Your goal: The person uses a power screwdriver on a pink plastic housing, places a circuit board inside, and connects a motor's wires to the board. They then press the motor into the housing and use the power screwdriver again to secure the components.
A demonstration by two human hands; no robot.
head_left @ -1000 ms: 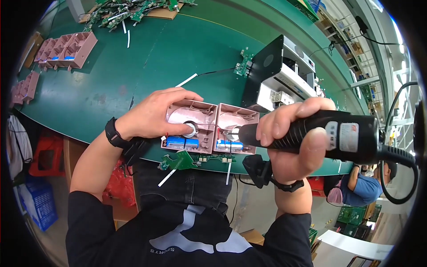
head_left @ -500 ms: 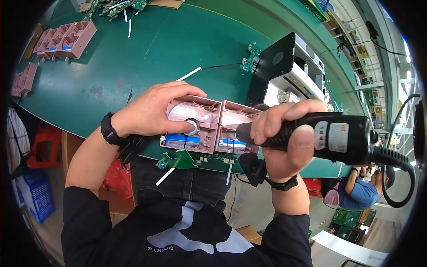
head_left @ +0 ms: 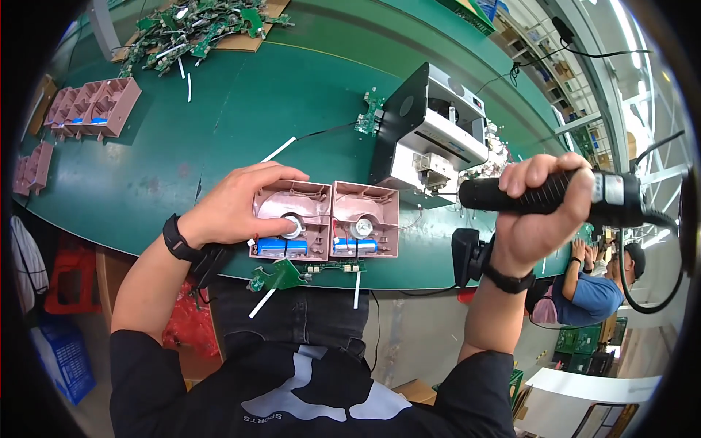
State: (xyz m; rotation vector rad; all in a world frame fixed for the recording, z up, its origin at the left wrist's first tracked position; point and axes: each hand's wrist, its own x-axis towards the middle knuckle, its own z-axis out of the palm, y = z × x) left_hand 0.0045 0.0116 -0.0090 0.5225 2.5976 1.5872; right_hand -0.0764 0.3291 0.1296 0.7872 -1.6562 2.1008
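Note:
My left hand [head_left: 235, 201] grips the left of two pink plastic housings [head_left: 303, 196], its fingers along the top edge and its thumb on a round silver part [head_left: 293, 225] inside. Close beside it lies the second pink housing [head_left: 381, 208], with a similar round metal part [head_left: 361, 228] in full view. Each housing holds a blue cylindrical battery [head_left: 355, 247] along its near side. To the right, my right hand [head_left: 544, 208] is wrapped round a black corded electric screwdriver [head_left: 484, 194], held in the air away from the housings. Its working tip cannot be made out.
Green circuit boards [head_left: 280, 276] with white strips lie at the table's near edge. Behind the housings stands a black-and-white machine [head_left: 398, 125], a board [head_left: 369, 117] beside it. More pink housings [head_left: 120, 109] sit far left; boards are heaped [head_left: 201, 33] at the back. A co-worker [head_left: 588, 296] sits at right.
My right hand has drawn the screwdriver up and right, off the right housing, whose round metal part now shows. My left hand keeps its grip. The whole view has shifted somewhat.

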